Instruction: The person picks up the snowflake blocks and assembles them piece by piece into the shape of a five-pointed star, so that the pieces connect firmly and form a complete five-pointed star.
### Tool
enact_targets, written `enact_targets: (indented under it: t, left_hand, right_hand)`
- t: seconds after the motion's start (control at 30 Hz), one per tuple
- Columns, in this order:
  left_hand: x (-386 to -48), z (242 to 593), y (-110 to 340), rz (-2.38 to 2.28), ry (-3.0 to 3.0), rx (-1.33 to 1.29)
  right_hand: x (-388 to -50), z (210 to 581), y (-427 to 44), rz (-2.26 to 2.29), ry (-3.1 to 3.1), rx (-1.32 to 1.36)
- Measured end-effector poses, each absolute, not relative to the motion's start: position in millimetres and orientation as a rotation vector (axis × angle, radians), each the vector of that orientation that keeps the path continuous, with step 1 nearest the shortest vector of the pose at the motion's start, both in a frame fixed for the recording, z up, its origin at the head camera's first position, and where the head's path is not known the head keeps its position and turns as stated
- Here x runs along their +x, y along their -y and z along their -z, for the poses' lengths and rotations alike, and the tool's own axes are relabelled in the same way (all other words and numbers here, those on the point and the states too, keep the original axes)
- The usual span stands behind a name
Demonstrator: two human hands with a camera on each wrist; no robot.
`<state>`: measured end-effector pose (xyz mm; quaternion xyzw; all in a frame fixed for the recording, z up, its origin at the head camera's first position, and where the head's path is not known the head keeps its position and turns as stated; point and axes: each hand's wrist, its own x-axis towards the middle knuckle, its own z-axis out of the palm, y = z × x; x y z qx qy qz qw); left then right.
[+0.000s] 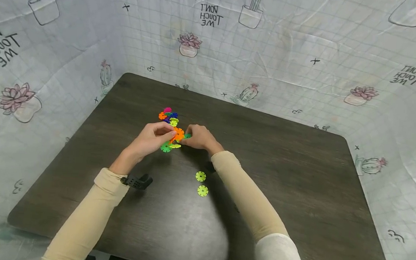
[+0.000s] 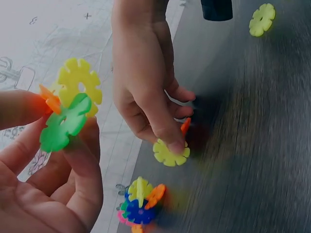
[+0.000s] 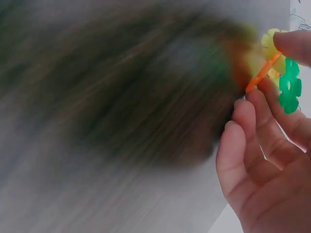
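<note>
My left hand [image 1: 153, 137] pinches a small cluster of slotted plastic building discs: a yellow disc [image 2: 80, 82], a green disc [image 2: 65, 124] and an orange disc [image 2: 50, 99]. Close beside it, my right hand [image 1: 201, 137] pinches another joined set, with an orange disc [image 3: 265, 72], a green disc [image 3: 290, 87] and a yellow disc [image 3: 269, 43]. An orange disc [image 1: 179, 134] shows between the fingertips of both hands in the head view. Just beyond the hands, a multicoloured disc cluster [image 1: 167, 115] in pink, blue, orange and yellow lies on the table. The left hand is blurred in the right wrist view.
Two loose yellow-green discs, one [image 1: 200, 176] behind the other [image 1: 202, 191], lie flat on the dark wooden table [image 1: 281, 162], nearer to me. Printed cloth [image 1: 216, 47] hangs around the table's far and side edges. A black wrist strap [image 1: 137, 181] juts from the left wrist.
</note>
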<state>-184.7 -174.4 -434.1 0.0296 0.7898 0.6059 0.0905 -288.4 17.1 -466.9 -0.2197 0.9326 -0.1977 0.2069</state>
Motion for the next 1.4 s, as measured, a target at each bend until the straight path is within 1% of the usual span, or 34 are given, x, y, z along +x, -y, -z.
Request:
enact_targets:
  t: [0.17,0.33,0.57,0.77,0.9,1.1,1.23,1.4]
  left_hand:
    - [-187,435,160,-1.797,-2.286,0.136]
    - [-189,438,146,-1.846,-2.185,0.17]
    - [-192,433,125,-1.964,-1.946,0.156]
    - [-196,429,108,-1.861,-1.971,0.207]
    - [-199,429,97,-1.8,-1.957,0.317]
    - [-198,423,90,-1.758,-2.004,0.45]
    - [-197,420,85,-1.741,-2.059,0.478]
    - [-198,419,79,-1.724,-2.09,0.445]
  right_hand:
    - [-282,470,-47,0.645,-2.582,-0.614]
    - [-273,467,-84,0.857,-2.557,-0.561]
    - [-238,445,-128,1.49,-2.345,-0.384]
    - [-208,435,-141,1.881,-2.121,-0.248]
    - [-194,436,-147,2.001,-2.055,-0.245]
    - [-189,434,-152,2.091,-2.035,-0.254]
    - [-187,432,-155,2.081,-2.074,-0.293]
    - [-185,432,-159,2.02,-2.116,-0.329]
